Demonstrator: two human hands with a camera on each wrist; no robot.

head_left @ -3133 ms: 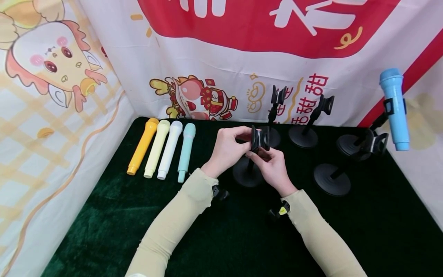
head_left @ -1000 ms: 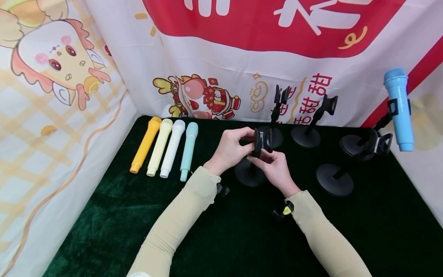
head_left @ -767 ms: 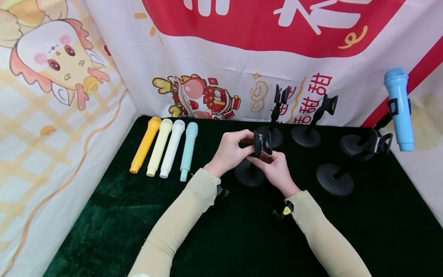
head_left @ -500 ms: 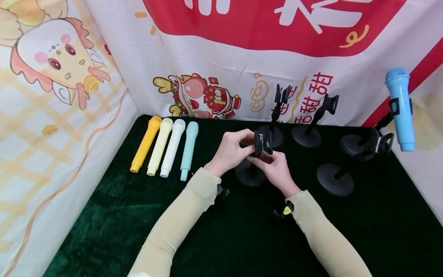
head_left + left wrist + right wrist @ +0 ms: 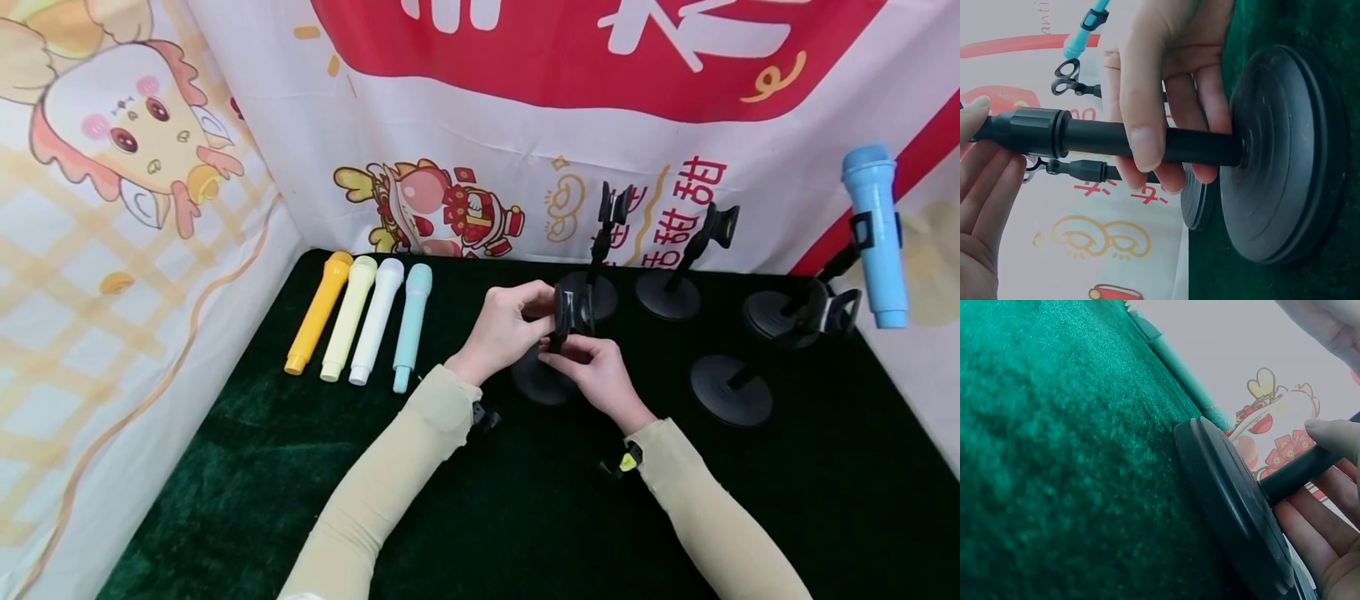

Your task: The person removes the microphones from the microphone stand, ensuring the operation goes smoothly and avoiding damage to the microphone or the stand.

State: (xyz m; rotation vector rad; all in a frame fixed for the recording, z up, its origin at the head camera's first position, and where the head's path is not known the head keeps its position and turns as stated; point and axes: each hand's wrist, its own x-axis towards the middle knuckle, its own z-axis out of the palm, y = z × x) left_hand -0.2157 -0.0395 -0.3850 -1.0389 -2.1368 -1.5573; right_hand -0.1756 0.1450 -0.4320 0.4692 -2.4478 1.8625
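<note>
The left hand (image 5: 501,332) pinches the collar of a black tabletop microphone stand (image 5: 1094,136) just under its clip (image 5: 573,315); below it, the right hand (image 5: 597,373) grips the pole above the round base (image 5: 1272,156), which rests on green velvet cloth (image 5: 525,517). Just beyond the grip are two more stands (image 5: 600,246) (image 5: 693,248). Rightward, a nearer stand (image 5: 731,390) and a farther one (image 5: 767,315), its clip around a light-blue microphone (image 5: 877,250). Left of the grip lie mint (image 5: 412,327), white (image 5: 377,322), pale-yellow (image 5: 348,319) and orange microphones (image 5: 318,314).
</note>
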